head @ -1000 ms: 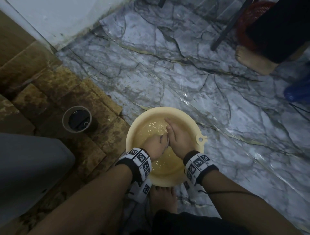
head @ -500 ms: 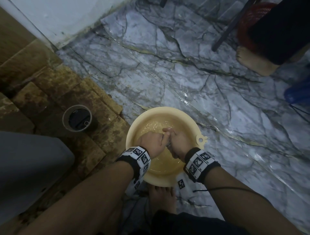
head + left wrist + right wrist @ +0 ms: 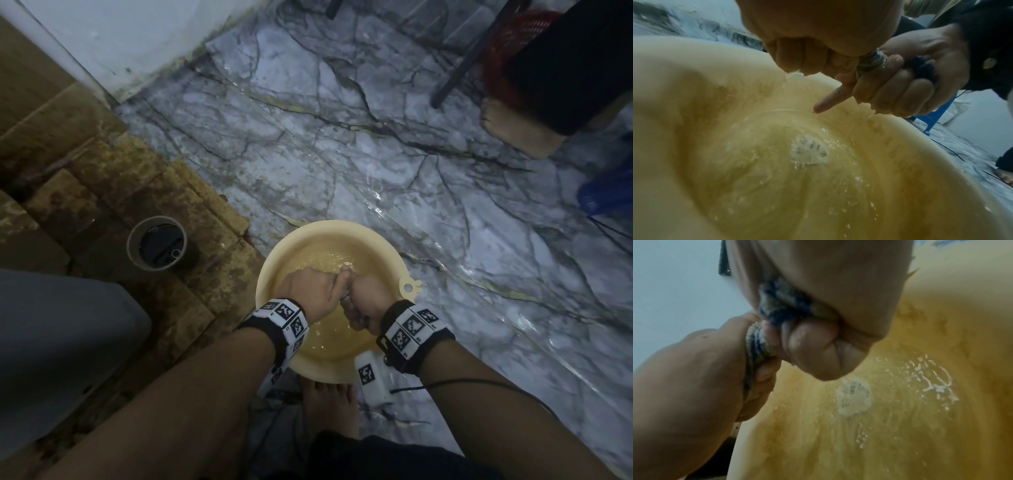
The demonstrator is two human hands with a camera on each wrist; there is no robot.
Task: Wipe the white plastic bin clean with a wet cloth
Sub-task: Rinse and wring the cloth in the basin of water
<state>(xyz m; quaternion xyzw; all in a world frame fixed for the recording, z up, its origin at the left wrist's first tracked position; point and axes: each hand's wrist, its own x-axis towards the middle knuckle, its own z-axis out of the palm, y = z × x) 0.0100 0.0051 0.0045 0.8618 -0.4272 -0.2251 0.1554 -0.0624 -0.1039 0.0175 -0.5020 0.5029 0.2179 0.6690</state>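
Note:
A cream round basin [image 3: 329, 229] with shallow yellowish water stands on the marble floor in front of my foot. Over its middle, my left hand [image 3: 310, 291] and right hand [image 3: 368, 298] are both fisted round a twisted blue-and-white striped cloth [image 3: 346, 301]. In the left wrist view my left hand [image 3: 807, 55] grips one end of the cloth [image 3: 871, 60] and my right hand [image 3: 900, 92] the other, with water dripping. The right wrist view shows the cloth [image 3: 781, 306] squeezed between my right hand [image 3: 818, 347] and my left hand [image 3: 701, 373]. A pale sticker [image 3: 854, 395] lies on the basin bottom.
A large pale grey object [image 3: 51, 349] fills the left edge. A round floor drain [image 3: 157, 244] sits in stained brown tiles [image 3: 102, 192]. At the far right are another person's bare foot [image 3: 513, 130], a red basket [image 3: 513, 34], a dark pole [image 3: 469, 54] and a blue object [image 3: 606, 195].
My right hand went from flat in the water to fisted on the cloth. Both hands rose a little and drew together, twisting the cloth.

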